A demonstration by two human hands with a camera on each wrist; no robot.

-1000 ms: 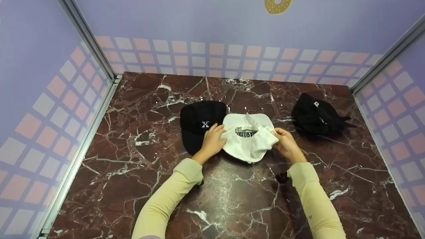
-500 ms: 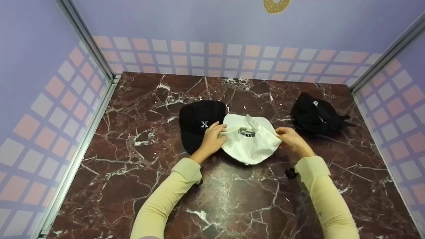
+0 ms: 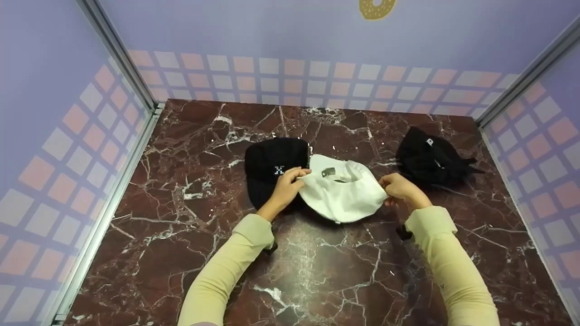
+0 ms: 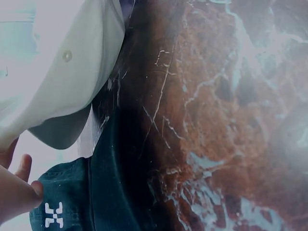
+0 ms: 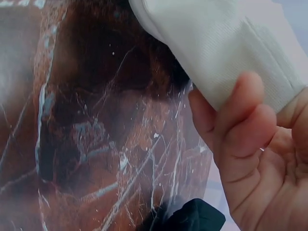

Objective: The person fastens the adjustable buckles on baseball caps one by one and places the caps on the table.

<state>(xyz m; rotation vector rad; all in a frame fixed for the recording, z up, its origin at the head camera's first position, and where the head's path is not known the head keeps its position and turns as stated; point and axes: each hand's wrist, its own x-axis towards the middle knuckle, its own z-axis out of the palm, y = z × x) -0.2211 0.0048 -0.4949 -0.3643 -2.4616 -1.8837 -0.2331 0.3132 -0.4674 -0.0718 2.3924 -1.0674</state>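
While one white cap (image 3: 342, 199) is between two black hats (image 3: 274, 154), the left hand (image 3: 285, 187) pinches one edge and the right hand (image 3: 404, 189) the opposite, both forearms (image 3: 219, 278) reaching forward over the tabletop (image 3: 326, 280).

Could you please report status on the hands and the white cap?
Left hand, right hand gripping white cap, opposite sides. Black cap close beside left hand, possibly crowding it.

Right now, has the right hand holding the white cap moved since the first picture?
Yes, a little. The right hand has shifted rightward, closer to the black hat with the white P, which hasn't moved.
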